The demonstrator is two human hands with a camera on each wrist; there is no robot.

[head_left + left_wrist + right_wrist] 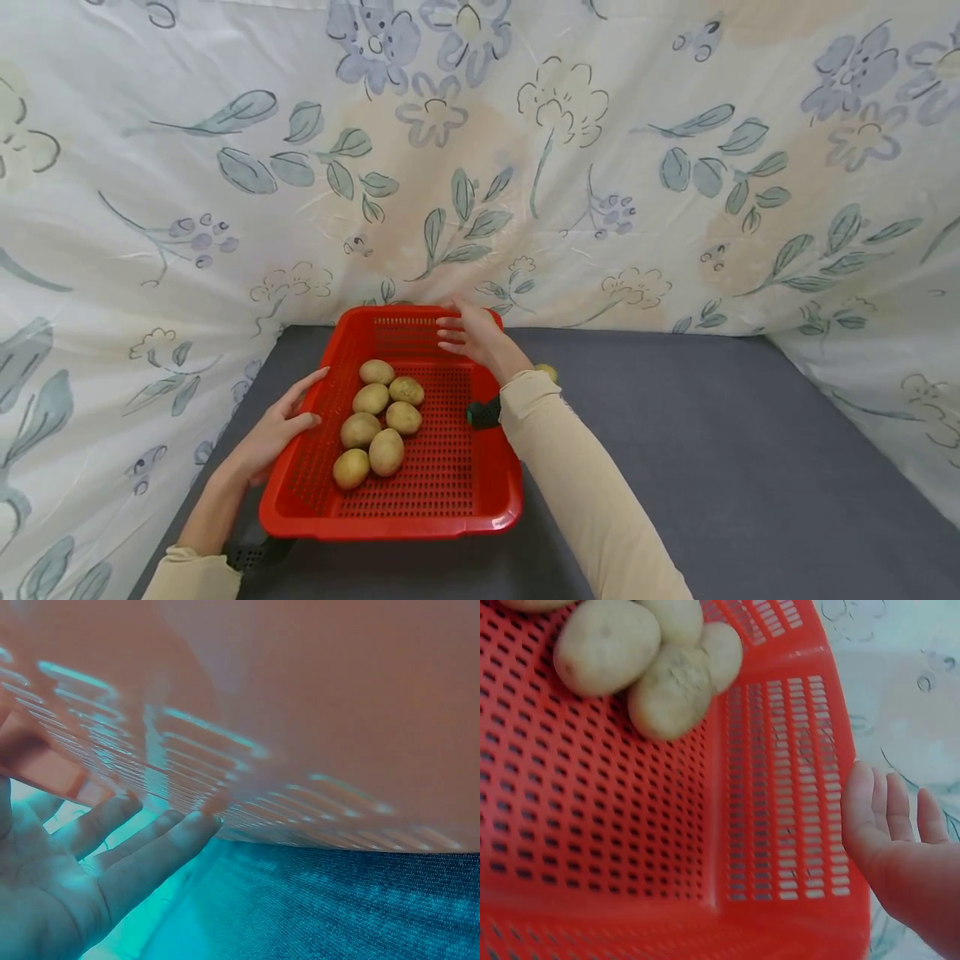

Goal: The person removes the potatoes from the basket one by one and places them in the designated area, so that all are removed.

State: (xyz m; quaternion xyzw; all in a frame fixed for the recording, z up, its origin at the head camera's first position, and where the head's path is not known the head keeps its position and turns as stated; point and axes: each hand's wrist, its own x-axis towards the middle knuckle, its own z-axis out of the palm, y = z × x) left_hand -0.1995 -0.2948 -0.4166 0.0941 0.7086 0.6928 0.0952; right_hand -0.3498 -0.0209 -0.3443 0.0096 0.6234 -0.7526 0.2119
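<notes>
I see a red slotted plastic basket (450, 492) on the grey cloth surface (712, 467), holding seven smooth tan potatoes (378, 421). Left hand (273, 429) flat against its side; right hand (472, 333) relaxed at far rim.

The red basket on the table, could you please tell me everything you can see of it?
The red basket looks like glossy plastic, rectangular with rounded corners, its floor and walls pierced by rows of slots. It rests on the grey table, near the floral cloth. Seven potatoes lie clustered inside. The left hand rests straight-fingered against its left wall; the right hand is open at the far rim.
</notes>
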